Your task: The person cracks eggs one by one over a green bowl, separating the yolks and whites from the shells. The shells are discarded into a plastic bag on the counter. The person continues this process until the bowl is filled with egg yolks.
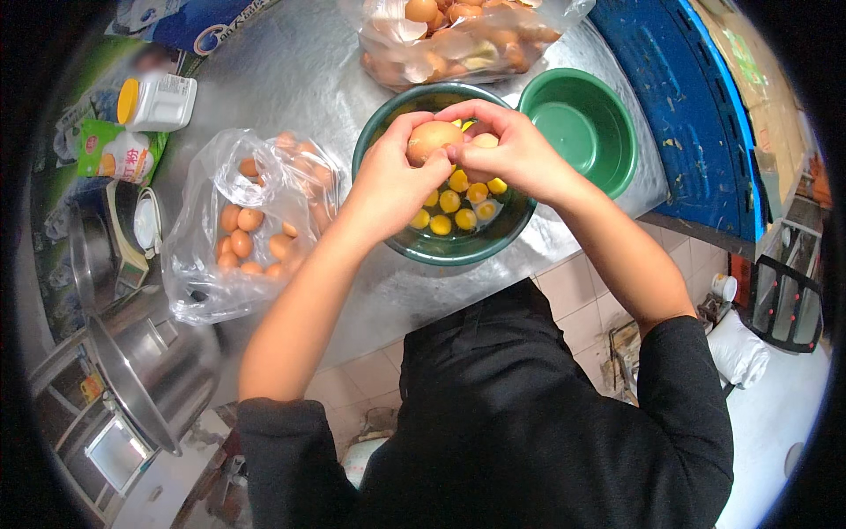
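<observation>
Above a dark green bowl [446, 256], my left hand [396, 175] grips a brown egg [433, 142]. My right hand [519, 152] is close against it, holding a second, paler egg [486, 141] that its fingers partly cover. Whether either shell is cracked cannot be told. Inside the bowl lie several whole yolks [449, 201] in clear egg white. A clear plastic bag [198, 264] with several brown eggs [241, 243] lies to the left of the bowl. Behind it, another clear bag [456, 66] is full of eggshells.
A lighter green bowl [624, 159] stands right of the yolk bowl on the metal table [297, 73]. Further right is a blue crate-like panel [674, 99]. At the left are a white jar with a yellow lid [162, 102], a green packet [122, 152] and a large steel bowl [165, 370].
</observation>
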Action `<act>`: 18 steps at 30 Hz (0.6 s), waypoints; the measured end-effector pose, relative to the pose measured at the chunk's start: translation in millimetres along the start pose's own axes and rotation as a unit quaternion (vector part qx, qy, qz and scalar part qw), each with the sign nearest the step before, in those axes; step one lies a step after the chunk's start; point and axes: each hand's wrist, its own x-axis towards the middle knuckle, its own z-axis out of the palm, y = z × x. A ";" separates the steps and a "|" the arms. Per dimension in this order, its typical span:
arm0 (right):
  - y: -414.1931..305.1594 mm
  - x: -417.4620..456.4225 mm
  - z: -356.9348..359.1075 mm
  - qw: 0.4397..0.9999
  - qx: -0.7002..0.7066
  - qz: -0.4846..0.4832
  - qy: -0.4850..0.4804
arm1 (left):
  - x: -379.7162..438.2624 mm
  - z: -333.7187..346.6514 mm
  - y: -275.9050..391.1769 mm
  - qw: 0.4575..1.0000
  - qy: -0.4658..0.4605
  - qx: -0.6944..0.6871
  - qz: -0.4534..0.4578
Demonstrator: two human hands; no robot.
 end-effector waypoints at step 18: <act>19.2 7.2 -11.9 0.960 -0.228 -0.160 -0.001 | 5.5 -23.0 -2.8 0.981 -0.070 0.181 0.015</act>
